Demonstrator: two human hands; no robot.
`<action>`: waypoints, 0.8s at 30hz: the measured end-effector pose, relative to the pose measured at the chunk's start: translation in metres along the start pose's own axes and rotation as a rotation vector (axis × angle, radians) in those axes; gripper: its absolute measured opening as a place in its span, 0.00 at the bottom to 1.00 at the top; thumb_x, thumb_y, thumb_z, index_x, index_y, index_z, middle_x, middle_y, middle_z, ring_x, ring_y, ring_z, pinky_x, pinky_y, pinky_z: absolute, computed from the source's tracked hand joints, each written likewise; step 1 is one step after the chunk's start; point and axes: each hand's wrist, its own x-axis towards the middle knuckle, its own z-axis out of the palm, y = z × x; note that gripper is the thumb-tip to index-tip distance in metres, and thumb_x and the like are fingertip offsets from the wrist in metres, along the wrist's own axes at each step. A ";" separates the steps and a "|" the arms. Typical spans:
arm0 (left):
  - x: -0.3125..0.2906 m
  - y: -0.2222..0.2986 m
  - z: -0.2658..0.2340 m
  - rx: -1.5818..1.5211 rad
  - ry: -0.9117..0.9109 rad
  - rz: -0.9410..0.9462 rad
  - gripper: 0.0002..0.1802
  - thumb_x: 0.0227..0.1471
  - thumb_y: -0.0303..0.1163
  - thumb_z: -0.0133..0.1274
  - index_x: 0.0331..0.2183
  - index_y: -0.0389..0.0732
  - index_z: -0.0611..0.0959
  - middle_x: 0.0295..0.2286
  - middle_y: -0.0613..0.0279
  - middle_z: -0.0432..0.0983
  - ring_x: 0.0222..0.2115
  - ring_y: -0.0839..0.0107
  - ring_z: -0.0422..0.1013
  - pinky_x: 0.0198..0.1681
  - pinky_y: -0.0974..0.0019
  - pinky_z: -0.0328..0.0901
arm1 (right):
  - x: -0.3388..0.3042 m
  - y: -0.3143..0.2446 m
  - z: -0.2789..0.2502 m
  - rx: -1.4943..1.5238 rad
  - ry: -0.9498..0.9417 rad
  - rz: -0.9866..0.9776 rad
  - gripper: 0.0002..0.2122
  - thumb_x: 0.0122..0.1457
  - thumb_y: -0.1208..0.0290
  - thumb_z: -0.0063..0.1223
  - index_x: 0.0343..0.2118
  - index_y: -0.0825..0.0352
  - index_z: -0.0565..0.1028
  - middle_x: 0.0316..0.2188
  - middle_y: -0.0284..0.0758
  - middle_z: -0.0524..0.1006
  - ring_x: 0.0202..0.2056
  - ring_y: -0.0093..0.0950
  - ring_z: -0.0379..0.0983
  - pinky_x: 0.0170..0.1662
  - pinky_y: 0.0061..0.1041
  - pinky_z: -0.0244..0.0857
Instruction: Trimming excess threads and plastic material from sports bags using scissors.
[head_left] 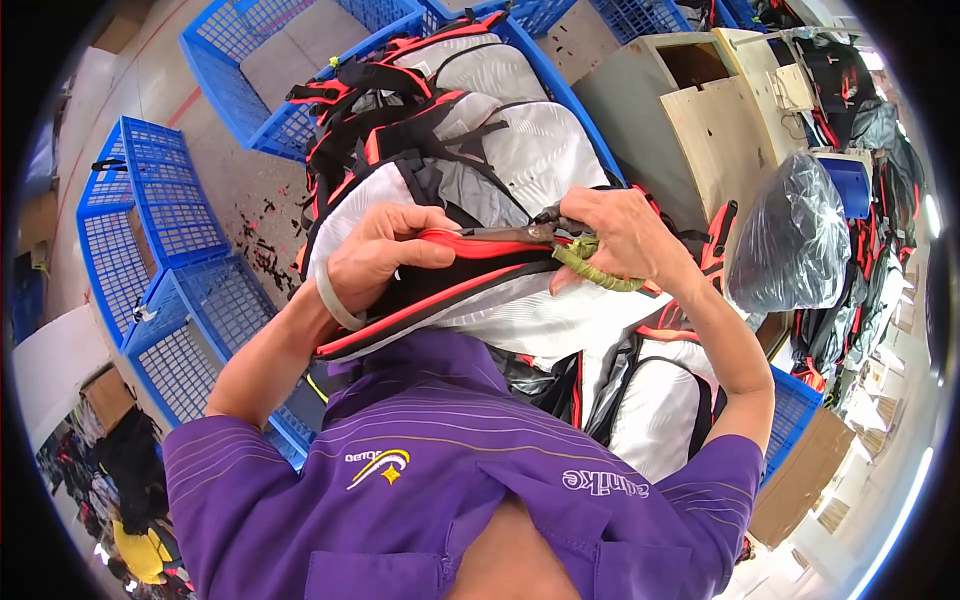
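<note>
My left hand pinches one end of the red edge of a bag between thumb and fingers. My right hand is closed round a tool with a green-wrapped handle; whether its fingers also grip the cloth, I cannot tell. The bag lies just in front of my chest, between and below both hands, its dark opening towards my left. The red edge runs crosswise, nearly level, from the left grip towards the right. A dark metal part, seemingly the tool's, lies along it just left of my right fingers, so the right hand is nearer to that end. Beyond my hands, more bags are heaped in a blue crate.
</note>
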 end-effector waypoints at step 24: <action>0.015 0.007 0.007 0.030 -0.015 -0.064 0.11 0.46 0.21 0.55 0.36 0.34 0.81 0.30 0.67 0.75 0.31 0.80 0.71 0.38 0.77 0.64 | -0.005 0.006 0.017 -0.010 0.251 -0.033 0.26 0.32 0.52 0.70 0.22 0.69 0.68 0.18 0.38 0.68 0.22 0.40 0.69 0.25 0.34 0.60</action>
